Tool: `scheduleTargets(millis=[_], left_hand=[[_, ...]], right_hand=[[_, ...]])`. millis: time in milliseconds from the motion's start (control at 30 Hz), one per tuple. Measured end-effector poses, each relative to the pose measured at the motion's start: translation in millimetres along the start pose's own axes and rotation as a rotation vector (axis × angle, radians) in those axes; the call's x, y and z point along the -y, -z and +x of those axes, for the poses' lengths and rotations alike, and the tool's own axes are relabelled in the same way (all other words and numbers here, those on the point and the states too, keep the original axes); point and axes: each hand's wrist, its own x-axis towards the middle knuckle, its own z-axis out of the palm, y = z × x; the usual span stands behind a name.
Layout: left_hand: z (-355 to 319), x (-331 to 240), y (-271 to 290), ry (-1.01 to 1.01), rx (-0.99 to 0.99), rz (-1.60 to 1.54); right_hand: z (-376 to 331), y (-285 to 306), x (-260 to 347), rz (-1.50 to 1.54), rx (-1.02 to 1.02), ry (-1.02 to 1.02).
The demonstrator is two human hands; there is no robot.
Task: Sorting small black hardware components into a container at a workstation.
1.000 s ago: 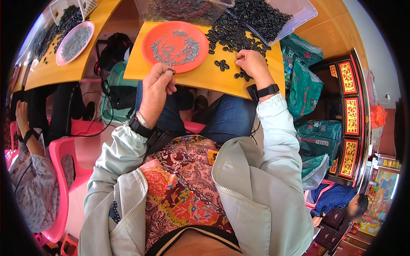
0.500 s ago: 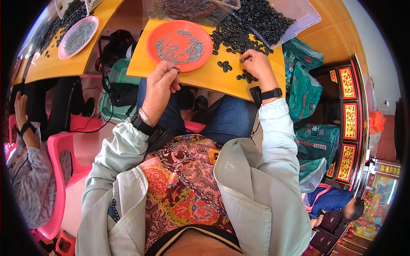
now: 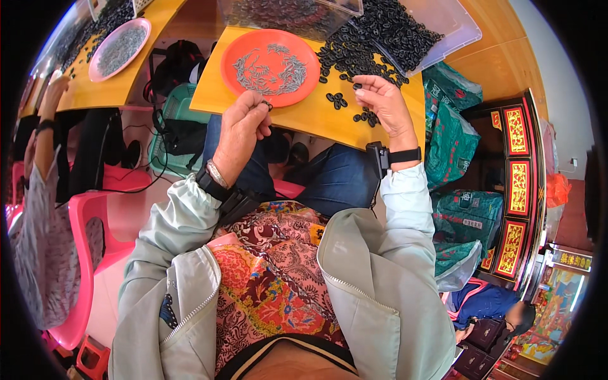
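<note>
Orange round plastic plate (image 3: 235, 66) sits upper centre on the yellow table (image 3: 304, 117); left hand (image 3: 240, 126) pinches a tiny dark piece, right hand (image 3: 383, 104) pinches above loose black rings (image 3: 337, 100), which could roll off the edge.

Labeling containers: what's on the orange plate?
The orange plate holds a loose scatter of small grey metal pieces, thin enough that bare plate shows between them. What kind of pieces they are cannot be told.

left hand (image 3: 244, 123): fingers curled, pinch grip | right hand (image 3: 383, 101): raised, fingertips pinched together
</note>
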Motion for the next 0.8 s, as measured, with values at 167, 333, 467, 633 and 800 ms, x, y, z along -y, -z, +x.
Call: scheduleTargets(millis=[167, 333, 467, 633, 800], left_hand=[[-3.0, -2.9, -1.2, 0.006, 0.003, 0.005], [-4.8, -4.5, -4.3, 0.019, 0.027, -0.021], [-4.8, -5.4, -2.1, 0.036, 0.035, 0.015], [-4.9, -6.2, -3.7, 0.052, 0.047, 0.02], [-4.0, -4.4, -4.0, 0.05, 0.034, 0.013]], right_hand=[[-8.4, -28.9, 12.6, 0.05, -0.046, 0.005], [-11.1, -58.4, 13.4, 0.147, -0.06, 0.02], [-18.7, -80.0, 13.2, 0.267, 0.013, -0.021], [-24.3, -85.6, 7.0, 0.504, 0.114, -0.088], [-25.3, -89.8, 4.0, 0.554, 0.107, -0.118]])
